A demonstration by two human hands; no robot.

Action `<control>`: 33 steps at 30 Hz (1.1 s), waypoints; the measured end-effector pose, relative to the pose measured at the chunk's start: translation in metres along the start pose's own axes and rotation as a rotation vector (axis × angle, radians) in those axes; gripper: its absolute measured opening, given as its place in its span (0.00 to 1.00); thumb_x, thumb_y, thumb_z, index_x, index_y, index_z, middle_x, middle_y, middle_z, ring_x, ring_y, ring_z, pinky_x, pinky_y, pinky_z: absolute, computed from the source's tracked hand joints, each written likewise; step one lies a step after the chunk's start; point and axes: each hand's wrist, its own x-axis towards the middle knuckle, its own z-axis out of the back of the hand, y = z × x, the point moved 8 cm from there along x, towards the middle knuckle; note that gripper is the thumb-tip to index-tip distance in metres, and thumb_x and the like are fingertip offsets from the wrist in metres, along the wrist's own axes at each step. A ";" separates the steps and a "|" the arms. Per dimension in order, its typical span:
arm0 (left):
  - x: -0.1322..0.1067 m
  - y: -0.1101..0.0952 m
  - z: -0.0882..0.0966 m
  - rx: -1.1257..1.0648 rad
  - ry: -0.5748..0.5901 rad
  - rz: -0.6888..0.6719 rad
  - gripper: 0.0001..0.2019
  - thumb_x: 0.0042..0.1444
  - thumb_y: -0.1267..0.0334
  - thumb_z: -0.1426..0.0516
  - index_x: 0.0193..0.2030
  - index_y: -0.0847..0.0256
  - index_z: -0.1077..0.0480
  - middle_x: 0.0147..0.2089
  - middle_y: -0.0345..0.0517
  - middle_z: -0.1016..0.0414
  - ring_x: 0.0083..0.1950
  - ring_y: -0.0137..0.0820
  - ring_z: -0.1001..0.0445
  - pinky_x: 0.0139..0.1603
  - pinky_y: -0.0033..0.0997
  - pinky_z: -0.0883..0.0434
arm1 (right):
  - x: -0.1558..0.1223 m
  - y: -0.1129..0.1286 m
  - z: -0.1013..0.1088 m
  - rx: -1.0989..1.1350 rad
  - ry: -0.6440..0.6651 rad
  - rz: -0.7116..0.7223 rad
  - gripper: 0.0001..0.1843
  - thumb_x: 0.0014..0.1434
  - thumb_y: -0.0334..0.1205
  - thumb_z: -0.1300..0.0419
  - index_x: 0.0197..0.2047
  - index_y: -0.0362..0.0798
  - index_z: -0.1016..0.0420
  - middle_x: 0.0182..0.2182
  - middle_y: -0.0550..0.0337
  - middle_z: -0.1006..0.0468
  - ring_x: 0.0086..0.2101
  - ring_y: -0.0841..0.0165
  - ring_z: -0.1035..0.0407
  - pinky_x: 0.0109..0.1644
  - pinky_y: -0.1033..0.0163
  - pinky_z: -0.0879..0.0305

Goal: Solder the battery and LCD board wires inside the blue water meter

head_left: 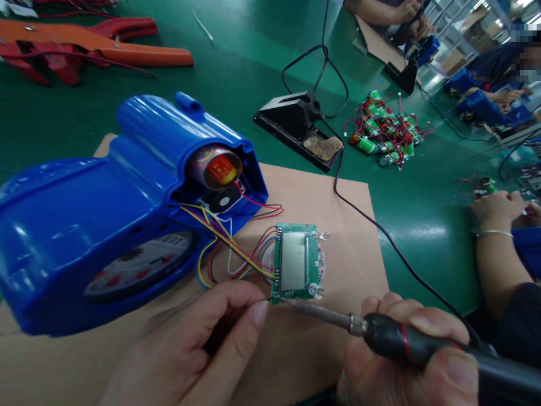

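Note:
My right hand [406,344] grips a soldering iron [380,332] by its black handle. The iron's tip meets the lower left corner of a green circuit board [311,259] with a grey display. Between thumb and forefinger, my left hand [198,344] pinches a thin dark wire [269,299], its end at that same corner. Coloured wires [236,251] run from the board into an open blue housing [139,163], which lies on its side with a dial in its face. A wrapped battery [217,167] sits inside the housing's opening.
Brown cardboard [355,225] lies under the work. Behind it stand a black iron stand [291,121] with a sponge [323,148] and a pile of green batteries [386,127]. An orange-red tool [105,48] lies back left. The iron's cord [380,228] crosses the cardboard. A co-worker's arm [496,242] is at right.

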 end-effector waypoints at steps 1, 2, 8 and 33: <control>-0.001 -0.001 -0.005 -0.026 0.001 0.014 0.09 0.58 0.49 0.45 0.34 0.43 0.24 0.24 0.38 0.25 0.29 0.36 0.20 0.19 0.25 0.24 | 0.000 -0.001 0.000 -0.002 0.005 -0.019 0.04 0.51 0.45 0.39 0.26 0.59 0.26 0.12 0.71 0.41 0.14 0.77 0.46 0.17 0.61 0.49; -0.002 -0.002 -0.011 -0.051 0.003 0.025 0.10 0.57 0.49 0.45 0.34 0.43 0.24 0.22 0.38 0.26 0.30 0.37 0.20 0.18 0.26 0.25 | -0.001 -0.001 0.000 -0.001 0.003 -0.027 0.04 0.50 0.45 0.39 0.26 0.59 0.26 0.12 0.71 0.41 0.14 0.77 0.46 0.18 0.61 0.49; -0.005 -0.006 -0.021 -0.117 0.004 0.017 0.08 0.56 0.50 0.44 0.35 0.42 0.24 0.22 0.38 0.26 0.32 0.38 0.19 0.17 0.26 0.25 | -0.001 0.001 -0.001 -0.007 -0.002 0.041 0.06 0.51 0.47 0.39 0.26 0.58 0.26 0.12 0.71 0.42 0.14 0.77 0.48 0.18 0.61 0.50; 0.006 -0.004 0.007 0.125 0.031 -0.105 0.06 0.62 0.53 0.47 0.40 0.42 0.29 0.33 0.33 0.20 0.32 0.32 0.20 0.22 0.20 0.24 | -0.001 0.001 -0.003 0.038 0.045 0.051 0.08 0.54 0.48 0.40 0.27 0.55 0.27 0.13 0.71 0.41 0.15 0.75 0.49 0.20 0.63 0.50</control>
